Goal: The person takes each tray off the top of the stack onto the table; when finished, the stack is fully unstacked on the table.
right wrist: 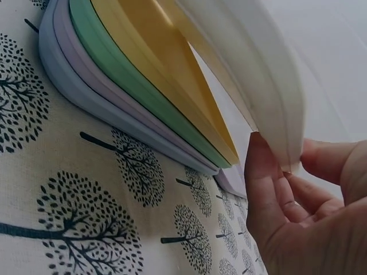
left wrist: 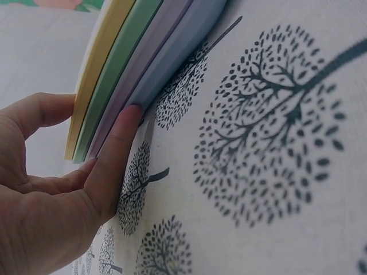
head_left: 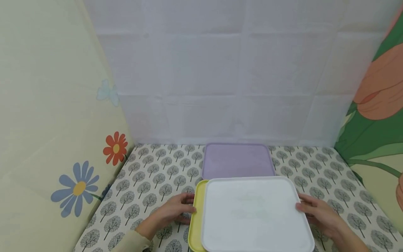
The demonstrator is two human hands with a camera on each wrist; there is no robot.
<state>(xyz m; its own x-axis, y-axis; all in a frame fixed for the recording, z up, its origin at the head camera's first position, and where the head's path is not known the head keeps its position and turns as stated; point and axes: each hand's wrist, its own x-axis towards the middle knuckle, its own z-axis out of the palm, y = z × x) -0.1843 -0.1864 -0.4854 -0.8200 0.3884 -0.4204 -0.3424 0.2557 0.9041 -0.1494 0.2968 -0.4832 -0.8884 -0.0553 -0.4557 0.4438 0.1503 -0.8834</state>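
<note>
A white tray (head_left: pixel 258 215) lies over a stack of pastel trays, shifted so that a strip of the yellow tray (head_left: pixel 196 224) shows at its left. Below the yellow one, a green tray (left wrist: pixel 110 74), a purple tray (left wrist: pixel 129 80) and a blue tray (left wrist: pixel 172 60) are nested. My left hand (head_left: pixel 171 211) holds the stack's left edge, thumb on the yellow rim and fingers against the lower trays. My right hand (head_left: pixel 324 215) pinches the white tray's right edge between thumb and fingers. In the right wrist view that edge is raised, with a gap above the yellow tray.
Another purple tray (head_left: pixel 237 161) lies flat behind the stack. The tabletop cloth (head_left: pixel 151 182) has a tree print. A white sheet (head_left: pixel 220 70) hangs at the back, with flowered panels at the left (head_left: pixel 41 105) and right (head_left: pixel 377 140).
</note>
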